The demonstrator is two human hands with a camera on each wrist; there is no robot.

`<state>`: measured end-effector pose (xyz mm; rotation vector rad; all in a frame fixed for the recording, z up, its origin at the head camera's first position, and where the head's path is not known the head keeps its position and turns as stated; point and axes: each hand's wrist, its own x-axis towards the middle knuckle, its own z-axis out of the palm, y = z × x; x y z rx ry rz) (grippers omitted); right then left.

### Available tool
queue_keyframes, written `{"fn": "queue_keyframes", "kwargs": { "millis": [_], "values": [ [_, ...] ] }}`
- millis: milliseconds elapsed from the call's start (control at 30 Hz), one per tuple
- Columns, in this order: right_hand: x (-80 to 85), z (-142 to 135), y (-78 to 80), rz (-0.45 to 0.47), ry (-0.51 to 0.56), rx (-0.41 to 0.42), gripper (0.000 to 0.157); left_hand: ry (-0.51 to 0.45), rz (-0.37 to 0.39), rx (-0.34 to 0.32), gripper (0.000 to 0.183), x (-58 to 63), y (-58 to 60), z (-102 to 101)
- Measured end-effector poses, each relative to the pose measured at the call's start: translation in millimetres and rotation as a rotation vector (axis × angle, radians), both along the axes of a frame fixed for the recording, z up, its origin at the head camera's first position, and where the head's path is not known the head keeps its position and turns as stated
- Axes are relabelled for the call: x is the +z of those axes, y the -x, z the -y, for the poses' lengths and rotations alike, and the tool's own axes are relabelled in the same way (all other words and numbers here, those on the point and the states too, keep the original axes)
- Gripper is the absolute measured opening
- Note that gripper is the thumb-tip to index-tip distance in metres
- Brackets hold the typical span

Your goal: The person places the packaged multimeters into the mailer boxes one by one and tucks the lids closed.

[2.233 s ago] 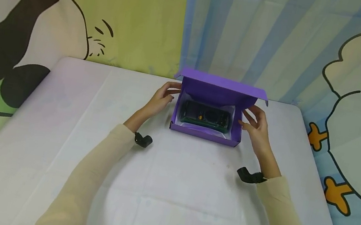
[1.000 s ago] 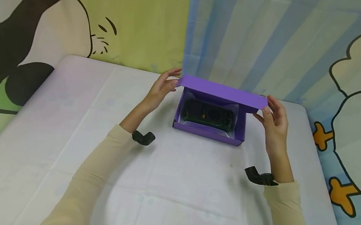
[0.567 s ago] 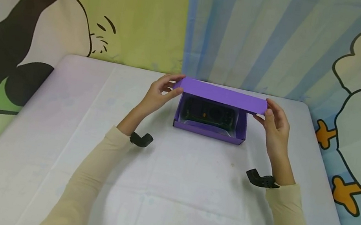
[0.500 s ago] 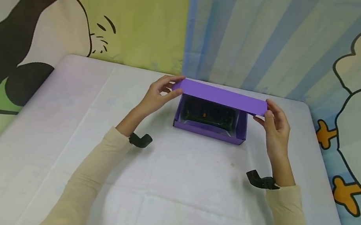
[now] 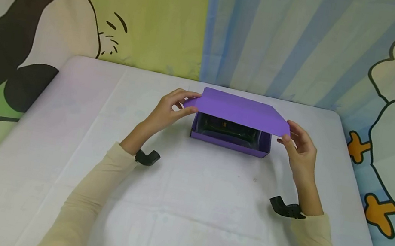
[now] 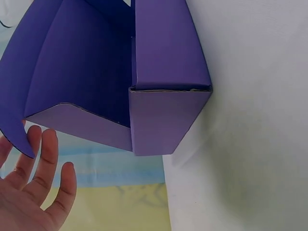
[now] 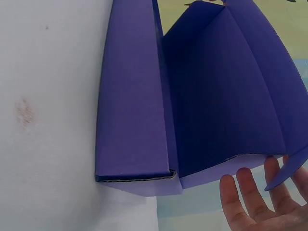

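Sleeves cream, black wrist mounts nearest. Left hand (image 5: 168, 109) pinches the lid's left corner flap, right hand (image 5: 298, 151) pinches the right one. Lid (image 5: 240, 110) has come down from near-upright to a shallow tilt over the purple cardboard box (image 5: 229, 141) since two seconds ago, so closing looks nearly finished. Box sits mid-bench toward the far edge; dark device (image 5: 228, 127) barely visible inside. Matte creased board, white bench (image 5: 183, 207) cloth, cartoon curtain (image 5: 275, 36) behind.
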<state>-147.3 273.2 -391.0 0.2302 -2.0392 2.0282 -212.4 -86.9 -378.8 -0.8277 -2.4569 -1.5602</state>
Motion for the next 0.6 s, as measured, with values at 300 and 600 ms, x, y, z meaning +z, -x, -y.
{"fn": "queue_keyframes", "kwargs": {
  "millis": [300, 600],
  "values": [
    [-6.8, 0.3, -8.0, 0.04, -0.004, -0.024, 0.039, 0.065, -0.001, 0.006, 0.045, -16.7, 0.1, 5.4],
    [-12.6, -2.0, -13.9, 0.096, -0.071, -0.028, 0.039, 0.134, 0.016, 0.026, 0.048, -20.9, -10.2, 7.4]
  ]
}}
